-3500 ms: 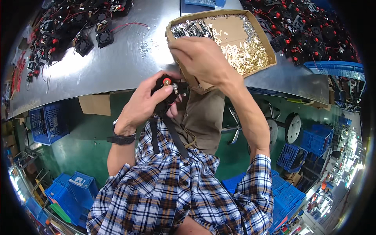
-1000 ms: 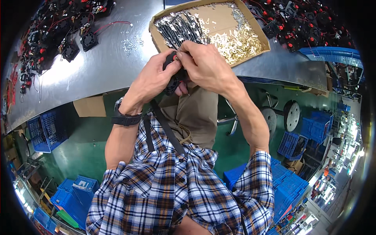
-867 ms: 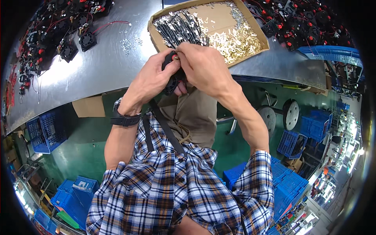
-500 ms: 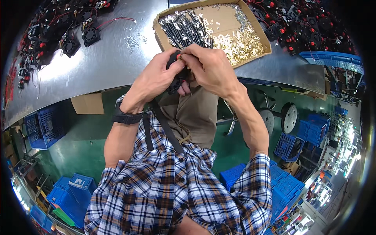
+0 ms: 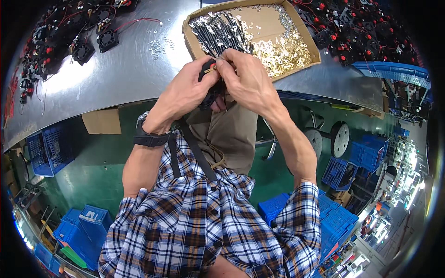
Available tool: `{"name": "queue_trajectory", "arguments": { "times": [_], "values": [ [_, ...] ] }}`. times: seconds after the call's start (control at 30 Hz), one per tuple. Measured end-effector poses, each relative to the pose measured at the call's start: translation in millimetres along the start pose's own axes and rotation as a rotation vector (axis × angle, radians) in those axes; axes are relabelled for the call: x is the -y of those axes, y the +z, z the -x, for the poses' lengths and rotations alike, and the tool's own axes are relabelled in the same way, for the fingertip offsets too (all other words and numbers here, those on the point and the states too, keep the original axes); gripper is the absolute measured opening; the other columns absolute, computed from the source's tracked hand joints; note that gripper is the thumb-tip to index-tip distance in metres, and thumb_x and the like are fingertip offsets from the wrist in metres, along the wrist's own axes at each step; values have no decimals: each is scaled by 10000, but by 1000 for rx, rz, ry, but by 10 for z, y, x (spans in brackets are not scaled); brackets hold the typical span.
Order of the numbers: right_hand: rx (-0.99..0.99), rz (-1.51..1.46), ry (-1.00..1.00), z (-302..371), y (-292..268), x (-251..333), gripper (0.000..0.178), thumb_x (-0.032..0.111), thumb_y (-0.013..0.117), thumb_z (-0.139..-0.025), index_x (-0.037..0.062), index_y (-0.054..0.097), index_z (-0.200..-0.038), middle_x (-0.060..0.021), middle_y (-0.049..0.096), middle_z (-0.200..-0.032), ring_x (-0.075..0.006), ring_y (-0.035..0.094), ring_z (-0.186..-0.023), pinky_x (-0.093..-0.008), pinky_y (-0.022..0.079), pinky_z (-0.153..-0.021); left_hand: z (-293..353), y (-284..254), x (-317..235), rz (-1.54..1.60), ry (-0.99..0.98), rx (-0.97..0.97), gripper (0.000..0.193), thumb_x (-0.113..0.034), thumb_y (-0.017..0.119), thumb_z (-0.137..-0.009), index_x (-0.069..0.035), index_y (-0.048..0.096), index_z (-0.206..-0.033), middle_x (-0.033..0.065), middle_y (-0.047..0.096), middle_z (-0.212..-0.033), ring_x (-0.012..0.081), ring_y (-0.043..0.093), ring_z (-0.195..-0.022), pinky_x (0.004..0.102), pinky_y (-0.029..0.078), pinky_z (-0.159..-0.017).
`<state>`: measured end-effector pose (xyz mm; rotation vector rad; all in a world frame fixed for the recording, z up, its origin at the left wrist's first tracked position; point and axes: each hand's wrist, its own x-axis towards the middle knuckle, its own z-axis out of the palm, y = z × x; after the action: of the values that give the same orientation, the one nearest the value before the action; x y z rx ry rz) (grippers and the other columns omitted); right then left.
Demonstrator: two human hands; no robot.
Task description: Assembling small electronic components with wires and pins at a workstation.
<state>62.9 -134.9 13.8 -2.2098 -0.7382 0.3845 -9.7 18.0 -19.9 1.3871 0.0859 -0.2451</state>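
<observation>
At the table's near edge my left hand (image 5: 187, 88) is closed around a black part with a red knob (image 5: 206, 68), perhaps one of the black fan units; its lower portion hangs dark below the fingers. My right hand (image 5: 245, 81) meets it from the other side, thumb and fingertips pinched at the red knob. Between the fingertips shows a small brass-coloured piece (image 5: 211, 69), its shape mostly covered. Just beyond the hands lies a shallow cardboard tray (image 5: 266, 14) holding black cables with ring ends (image 5: 220, 34) and loose brass terminals (image 5: 282, 53).
Small silver washers (image 5: 160, 47) lie loose on the metal table (image 5: 125, 76). Black fan units with red knobs crowd both sides, one fan (image 5: 107, 41) nearest on the left. Blue crates (image 5: 51, 150) stand on the green floor, with a wheeled stool base (image 5: 340, 139) at right.
My right hand has shifted slightly up and left, its fingers more curled at the red knob. The brass-coloured piece shows more plainly. My left hand keeps its hold.
</observation>
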Motion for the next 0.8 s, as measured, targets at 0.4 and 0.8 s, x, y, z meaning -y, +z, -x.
{"name": "queue_trajectory", "arguments": {
  "times": [0.4, 0.8],
  "values": [
    [-105, 323, -396, 112, 36, -116, 95, 113, 609, -963, 19, 595, -968, -183, 657, -765, -396, 653, -665, -458, 509, -593, -26, 1, 38, -36, 7, 9, 248, -126, 475, -1027, 74, 569, -1140, 115, 686, -865, 165, 688, -660, 302, 557, -611],
    [-55, 42, -132, 72, 3, -33, 169, 114, 599, -967, -37, 630, -897, -166, 640, -627, -253, 648, -541, -364, 481, -532, -23, 7, 20, -56, 82, 1, 243, -100, 483, -1014, 72, 559, -1169, 99, 681, -863, 139, 673, -665, 290, 554, -605]
  ]
}}
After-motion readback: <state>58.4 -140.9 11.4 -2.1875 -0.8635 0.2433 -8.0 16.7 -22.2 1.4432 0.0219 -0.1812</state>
